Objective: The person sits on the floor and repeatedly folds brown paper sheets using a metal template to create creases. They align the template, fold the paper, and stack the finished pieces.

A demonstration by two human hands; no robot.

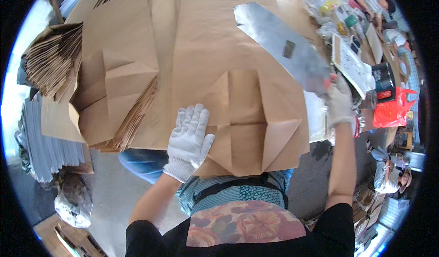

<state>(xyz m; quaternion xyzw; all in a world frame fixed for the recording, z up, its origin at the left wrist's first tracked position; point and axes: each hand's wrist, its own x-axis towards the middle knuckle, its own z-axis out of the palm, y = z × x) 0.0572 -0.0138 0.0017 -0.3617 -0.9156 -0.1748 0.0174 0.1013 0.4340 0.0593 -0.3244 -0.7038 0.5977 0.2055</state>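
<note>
In front of me lies a brown paper bag [247, 122], its near end folded out into a diamond shape with creased flaps. My left hand [190, 136], in a white knitted glove, rests flat on the bag's left side with fingers stretched out. At the right, my gloved right hand [339, 102] is closed around the near end of a long flat metal sheet [279, 44]. This grey sheet has a small dark rectangular patch and slants away to the far left, over the bag's right side. The right fingers are slightly blurred.
To the left sits a stack of folded brown paper bags [116, 88], beside fanned brown paper [52, 60]. A white tray [350, 65], a black mug [383, 78] and a red plastic bag [392, 110] stand at the right. Other people [388, 174] are farther right.
</note>
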